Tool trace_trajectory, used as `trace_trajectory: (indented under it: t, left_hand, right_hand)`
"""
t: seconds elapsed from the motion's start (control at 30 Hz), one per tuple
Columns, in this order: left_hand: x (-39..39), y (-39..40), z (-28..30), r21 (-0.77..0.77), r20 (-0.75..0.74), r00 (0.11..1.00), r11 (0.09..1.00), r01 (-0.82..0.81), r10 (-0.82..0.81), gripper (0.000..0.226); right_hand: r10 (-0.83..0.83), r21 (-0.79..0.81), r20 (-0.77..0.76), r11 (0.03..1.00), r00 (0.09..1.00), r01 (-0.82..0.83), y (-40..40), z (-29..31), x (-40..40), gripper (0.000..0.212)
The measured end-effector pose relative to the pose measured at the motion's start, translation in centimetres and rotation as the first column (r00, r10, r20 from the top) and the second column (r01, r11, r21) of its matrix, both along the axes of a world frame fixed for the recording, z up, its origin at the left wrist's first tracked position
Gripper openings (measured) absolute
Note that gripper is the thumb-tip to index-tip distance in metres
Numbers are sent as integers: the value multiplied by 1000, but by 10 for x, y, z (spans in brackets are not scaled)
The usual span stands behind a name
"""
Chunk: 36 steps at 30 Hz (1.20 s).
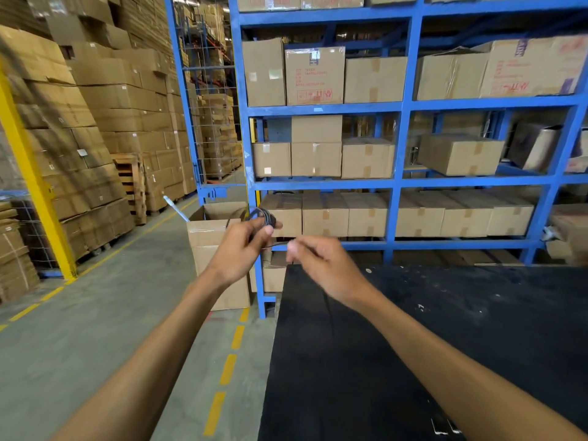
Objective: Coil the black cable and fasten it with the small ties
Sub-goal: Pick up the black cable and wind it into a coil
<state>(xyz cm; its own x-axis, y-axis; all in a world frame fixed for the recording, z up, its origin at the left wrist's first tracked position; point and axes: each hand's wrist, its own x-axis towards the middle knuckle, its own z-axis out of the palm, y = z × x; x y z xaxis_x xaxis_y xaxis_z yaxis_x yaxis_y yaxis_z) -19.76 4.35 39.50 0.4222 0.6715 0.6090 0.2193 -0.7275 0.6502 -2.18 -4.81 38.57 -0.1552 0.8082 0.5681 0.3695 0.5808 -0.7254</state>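
Blue steel shelving (397, 183) fills the background, its levels loaded with cardboard cartons (366, 214); stacked cartons on pallets (95, 122) line the aisle at left. A black table (461, 329) occupies the lower right, and an open carton (210, 237) stands on the floor beside the shelving's corner post.

Both forearms reach forward, the hands raised above the table's far left corner. The left hand (238, 249) holds the black cable (262, 216): its fingers are curled around the gathered loops, thumb on top, so that the coil stands up above the fist. The right hand (321, 262) lies just beside it, lower and to the right, fingers curled with thumb and forefinger pinching a thin dark strand (280, 245) that runs leftward to the left hand. Motion blur obscures this strand; it is probably the cable's free tail, though a tie cannot be ruled out. No small ties are otherwise identifiable.

The strand's long axis runs roughly level between the two hands, the coil lying up and to the left of the right fingertips (291, 248). The coiling appears nearly complete; the next move likely brings the pinched strand to the bundle, which the left hand, being the nearer, already steadies.
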Motion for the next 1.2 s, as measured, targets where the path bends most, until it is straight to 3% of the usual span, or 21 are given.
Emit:
trace_trajectory:
  t: [0.13,0.27,0.33,0.43,0.47,0.53,0.63,0.7,0.77,0.83,0.93,1.0,1.07,1.2]
  left_hand:
    - [-3,-6,-13,-292,70,979,935,202,-190,37]
    - [0,-17,1,-446,274,883,763,468,-382,38]
    - [1,-22,14,-448,413,805,675,586,-426,37]
    - [4,-27,34,-355,618,632,551,755,-468,37]
    - [5,-28,40,-315,664,588,540,781,-463,38]
    - [11,-28,51,-241,700,568,606,758,-432,40]
    - [24,-23,56,-174,593,721,817,549,-358,40]
    - [29,-19,52,-85,375,900,958,272,-222,36]
    - [30,-15,42,59,121,992,998,36,-43,31]
    - [28,-10,29,185,-137,987,981,-64,90,32]
    - [26,-6,10,175,-378,918,983,-55,119,33]
    - [25,-9,3,38,-388,922,999,4,11,37]
    - [26,-13,2,-177,-289,943,977,117,-165,41]
    - [29,-25,9,-436,-62,922,842,319,-381,40]
  right_hand:
    - [-223,87,-78,970,972,229,16,27,27,26]
    - [-322,28,-90,945,942,326,37,21,30,26]
    - [-296,-44,-107,955,949,293,41,8,24,28]
    - [-145,-215,-120,970,982,117,34,-13,15,34]
    - [-87,-262,-107,963,990,57,30,-20,12,35]
    - [41,-345,-57,937,998,-58,20,-33,4,37]
    - [209,-343,-34,916,977,-208,4,-42,-8,40]
    - [229,-274,-22,935,973,-226,-3,-36,-7,40]
    - [188,-185,41,967,981,-178,-7,-26,0,39]
    - [90,-110,139,991,986,-75,-7,-14,11,38]
    - [-83,14,312,997,947,82,-3,1,32,33]
    - [-174,81,408,985,896,154,0,10,45,30]
    - [-280,127,447,960,850,249,4,19,61,30]
    - [-397,163,351,918,848,362,12,23,93,27]
